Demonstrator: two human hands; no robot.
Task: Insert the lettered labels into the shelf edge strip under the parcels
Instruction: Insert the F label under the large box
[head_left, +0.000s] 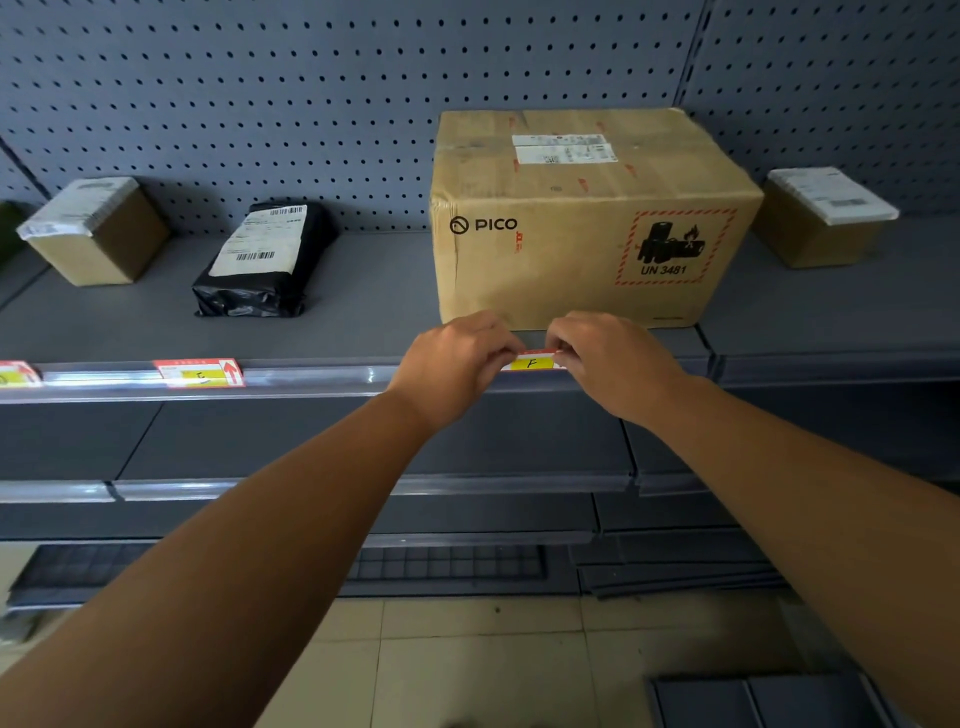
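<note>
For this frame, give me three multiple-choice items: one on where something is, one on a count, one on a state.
1. Under which parcel is the F label held?
A. black bag
B. PICO box
C. small box at far right

2. How many parcels stand on the shelf?
A. two
B. four
C. six

3. How is the F label held?
A. lying loose
B. one hand only
C. pinched by both hands

Answers: 1 B, it sits at the edge strip below the PICO box. 2 B, two small boxes, one black bag and the big box. 3 C, left hand and right hand pinch its ends.
</note>
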